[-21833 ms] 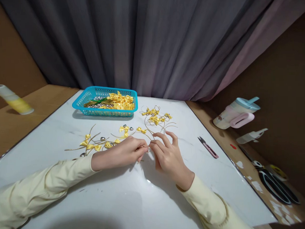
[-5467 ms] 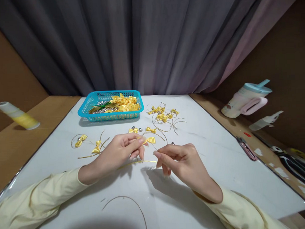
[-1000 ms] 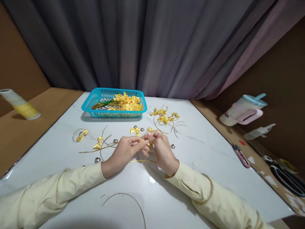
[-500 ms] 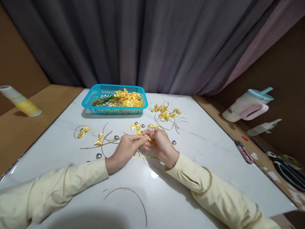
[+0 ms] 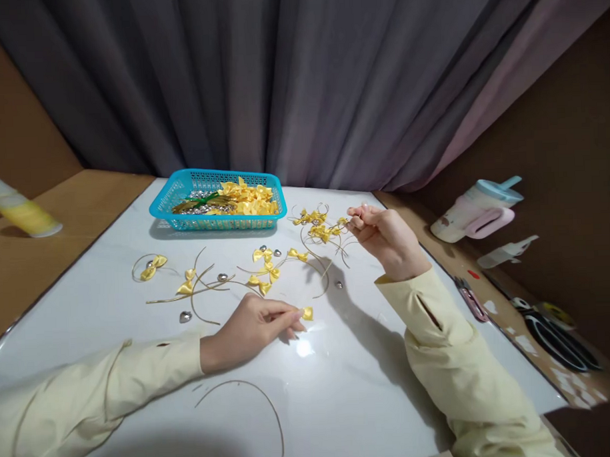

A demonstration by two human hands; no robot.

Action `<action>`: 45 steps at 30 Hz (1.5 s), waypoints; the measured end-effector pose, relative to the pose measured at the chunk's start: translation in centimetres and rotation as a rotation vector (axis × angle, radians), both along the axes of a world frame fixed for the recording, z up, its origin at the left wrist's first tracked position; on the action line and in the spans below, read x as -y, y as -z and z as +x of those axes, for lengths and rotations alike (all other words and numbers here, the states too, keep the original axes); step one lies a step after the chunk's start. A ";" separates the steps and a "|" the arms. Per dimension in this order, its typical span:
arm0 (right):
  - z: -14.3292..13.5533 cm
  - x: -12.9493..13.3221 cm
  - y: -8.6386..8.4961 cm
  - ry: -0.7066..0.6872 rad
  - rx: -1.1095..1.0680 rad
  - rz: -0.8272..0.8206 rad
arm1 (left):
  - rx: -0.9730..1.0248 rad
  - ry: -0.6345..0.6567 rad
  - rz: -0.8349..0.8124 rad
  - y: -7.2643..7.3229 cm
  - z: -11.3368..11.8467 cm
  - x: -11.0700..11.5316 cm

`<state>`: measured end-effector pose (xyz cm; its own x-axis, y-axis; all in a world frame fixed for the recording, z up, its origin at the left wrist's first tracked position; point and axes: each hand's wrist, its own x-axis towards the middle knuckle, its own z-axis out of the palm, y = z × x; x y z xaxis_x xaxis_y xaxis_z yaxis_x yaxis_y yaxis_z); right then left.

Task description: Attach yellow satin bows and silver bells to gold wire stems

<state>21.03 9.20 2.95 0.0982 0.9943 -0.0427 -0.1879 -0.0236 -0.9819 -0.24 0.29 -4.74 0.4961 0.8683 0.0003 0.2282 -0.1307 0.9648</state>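
Observation:
My left hand (image 5: 261,329) is low over the middle of the table, its thumb and fingers closed on a small yellow satin bow (image 5: 308,314). My right hand (image 5: 383,238) is raised at the right, fingertips pinched together near a cluster of yellow bows on thin gold wires (image 5: 326,232). What sits in that pinch is too small to make out. Between the hands and the basket lie loose yellow bows (image 5: 259,284), curved gold wires (image 5: 204,313) and silver heart-shaped beads (image 5: 186,316). Nearer to me a single curved wire (image 5: 271,401) rests on the white tabletop.
A blue plastic basket (image 5: 219,223) at the back holds yellow bows, silver beads and a tied wire bundle. Along the right edge are pink-handled cutters (image 5: 471,300), black scissors (image 5: 553,336), a small bottle (image 5: 506,253) and a lidded cup (image 5: 472,212). A yellow roll (image 5: 27,211) stands left.
My hands were together at the middle and have parted. My right hand has lifted away to the right; my left has come slightly nearer with the bow. The view has shifted a little.

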 end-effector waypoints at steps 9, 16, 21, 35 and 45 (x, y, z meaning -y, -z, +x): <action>3.6 3.5 2.2 -0.365 0.419 -0.157 | -0.127 0.219 0.351 0.9 0.0 0.7; 5.5 6.0 5.5 -0.320 0.722 -0.187 | -0.239 0.254 1.035 1.7 0.4 0.8; 5.3 6.1 6.0 -0.378 0.812 -0.252 | -0.398 0.362 1.372 1.1 1.4 -0.3; 5.3 4.1 5.2 -0.410 0.823 -0.353 | -0.420 0.507 0.911 1.2 5.6 -5.9; 4.5 3.6 5.2 -0.384 0.782 -0.407 | -0.371 0.494 0.892 2.4 5.6 -5.4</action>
